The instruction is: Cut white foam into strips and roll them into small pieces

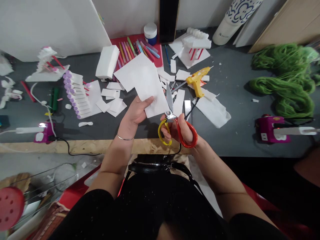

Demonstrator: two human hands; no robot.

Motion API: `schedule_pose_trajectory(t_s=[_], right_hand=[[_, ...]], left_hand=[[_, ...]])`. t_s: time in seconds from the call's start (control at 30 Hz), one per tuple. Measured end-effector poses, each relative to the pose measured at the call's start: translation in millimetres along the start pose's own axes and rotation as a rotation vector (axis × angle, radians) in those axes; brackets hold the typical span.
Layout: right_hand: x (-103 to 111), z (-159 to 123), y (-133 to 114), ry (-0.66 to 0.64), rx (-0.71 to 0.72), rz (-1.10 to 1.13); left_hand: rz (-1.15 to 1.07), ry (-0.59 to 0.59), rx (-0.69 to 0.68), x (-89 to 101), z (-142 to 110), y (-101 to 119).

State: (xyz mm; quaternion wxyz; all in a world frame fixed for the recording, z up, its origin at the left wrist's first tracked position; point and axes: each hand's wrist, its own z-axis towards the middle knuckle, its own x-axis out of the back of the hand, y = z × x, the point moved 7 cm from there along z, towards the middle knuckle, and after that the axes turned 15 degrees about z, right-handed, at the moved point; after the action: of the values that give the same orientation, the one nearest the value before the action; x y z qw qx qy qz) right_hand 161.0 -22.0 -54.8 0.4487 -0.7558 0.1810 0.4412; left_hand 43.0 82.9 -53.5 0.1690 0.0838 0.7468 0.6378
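Observation:
My left hand point(136, 111) pinches a white foam sheet point(145, 81), its thumb lying across the sheet's lower left edge. My right hand point(181, 129) grips scissors point(170, 115) with one yellow and one red handle. Their open steel blades point(169, 99) point up along the sheet's lower right edge. Loose white foam offcuts point(115, 106) lie on the grey table point(232, 86) just beyond my hands. A yellow hot glue gun point(197, 80) rests to the upper right of the blades.
A red tray of coloured markers point(130, 46) and white foam models with red sticks point(195, 46) stand at the back. A stepped foam piece with purple-capped tubes point(75, 95) lies left. Green yarn point(282, 80) is heaped right. Cables run along the wooden front edge point(87, 146).

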Motion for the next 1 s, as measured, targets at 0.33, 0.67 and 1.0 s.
schedule_pose_trajectory(t_s=[0.33, 0.67, 1.0], right_hand=[[-2.8, 3.8, 2.0, 0.017, -0.043, 0.004], [-2.3, 1.9, 3.4, 0.015, 0.000, 0.015], [-6.2, -1.1, 4.1, 0.004, 0.019, 0.008]], left_hand=[[-0.036, 0.046, -0.006, 7.1, 1.4, -4.8], [-0.037, 0.052, -0.011, 6.9, 2.0, -5.0], [-0.024, 0.063, -0.001, 7.4, 0.2, -3.6]])
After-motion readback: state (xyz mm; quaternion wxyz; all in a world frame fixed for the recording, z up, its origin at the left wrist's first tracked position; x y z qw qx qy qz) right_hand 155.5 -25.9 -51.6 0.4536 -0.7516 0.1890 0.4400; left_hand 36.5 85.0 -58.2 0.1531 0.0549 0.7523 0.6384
